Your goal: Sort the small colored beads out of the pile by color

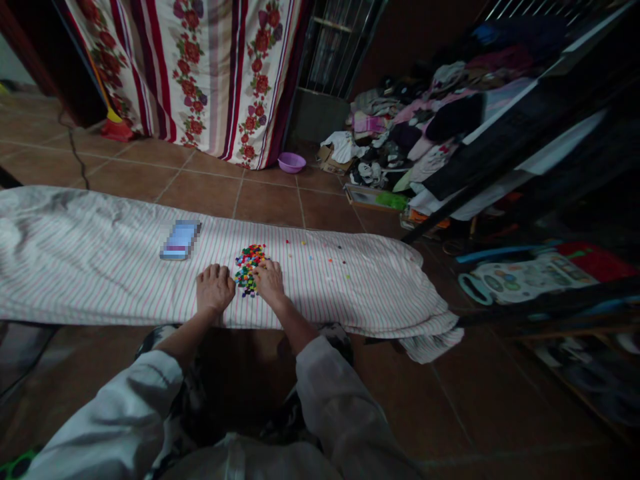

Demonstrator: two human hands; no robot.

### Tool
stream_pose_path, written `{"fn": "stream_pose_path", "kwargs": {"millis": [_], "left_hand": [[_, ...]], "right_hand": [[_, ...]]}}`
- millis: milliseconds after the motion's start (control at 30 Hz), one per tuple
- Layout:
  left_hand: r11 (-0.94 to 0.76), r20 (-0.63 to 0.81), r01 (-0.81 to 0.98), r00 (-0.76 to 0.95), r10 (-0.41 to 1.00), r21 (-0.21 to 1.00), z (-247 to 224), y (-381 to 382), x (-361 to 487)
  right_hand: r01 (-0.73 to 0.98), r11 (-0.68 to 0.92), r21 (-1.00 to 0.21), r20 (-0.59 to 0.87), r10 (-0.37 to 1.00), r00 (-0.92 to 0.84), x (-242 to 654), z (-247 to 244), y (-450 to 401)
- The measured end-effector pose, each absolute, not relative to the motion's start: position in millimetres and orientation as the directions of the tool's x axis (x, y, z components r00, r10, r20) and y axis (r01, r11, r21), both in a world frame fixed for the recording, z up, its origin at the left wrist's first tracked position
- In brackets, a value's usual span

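A heap of small multicoloured pieces (249, 267) lies on a long surface covered by a striped cloth (125, 280). Just left of the heap, my left hand (215, 288) rests on the cloth, its fingers lightly curled and a little apart, holding nothing that shows. My right hand (269, 279) touches the heap's right side, with its fingertips bent down among the pieces; whether a piece is between them is too small to tell. Several single pieces (330, 261) are scattered on the cloth to the right of my right hand.
A phone (180, 240) with a lit, blurred screen lies left of my hands. Beyond the cloth are a tiled floor, a purple basin (291, 162), a floral curtain (215, 80) and piled clothes (415, 127). Dark frame bars and a shelf stand at the right.
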State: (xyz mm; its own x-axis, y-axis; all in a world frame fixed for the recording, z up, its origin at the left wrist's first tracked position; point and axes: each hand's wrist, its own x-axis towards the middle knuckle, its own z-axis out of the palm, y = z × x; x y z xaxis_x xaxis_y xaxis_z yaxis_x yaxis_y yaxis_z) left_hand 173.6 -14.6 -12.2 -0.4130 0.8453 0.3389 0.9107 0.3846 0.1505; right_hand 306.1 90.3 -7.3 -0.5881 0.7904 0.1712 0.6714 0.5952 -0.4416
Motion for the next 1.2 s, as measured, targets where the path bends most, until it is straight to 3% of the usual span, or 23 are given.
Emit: {"fn": "stream_pose_path", "kwargs": {"millis": [567, 1200], "left_hand": [[0.391, 0.357, 0.912, -0.409, 0.84, 0.124, -12.0, -13.8, 174.0], [0.382, 0.363, 0.908, -0.418, 0.833, 0.17, -16.2, -12.8, 172.4]], "right_hand": [[0.693, 0.598, -0.403, 0.137, 0.788, -0.6, 306.7, -13.2, 97.9], [0.591, 0.615, -0.521, 0.3, 0.781, -0.548, 317.9, -35.6, 103.3]]}}
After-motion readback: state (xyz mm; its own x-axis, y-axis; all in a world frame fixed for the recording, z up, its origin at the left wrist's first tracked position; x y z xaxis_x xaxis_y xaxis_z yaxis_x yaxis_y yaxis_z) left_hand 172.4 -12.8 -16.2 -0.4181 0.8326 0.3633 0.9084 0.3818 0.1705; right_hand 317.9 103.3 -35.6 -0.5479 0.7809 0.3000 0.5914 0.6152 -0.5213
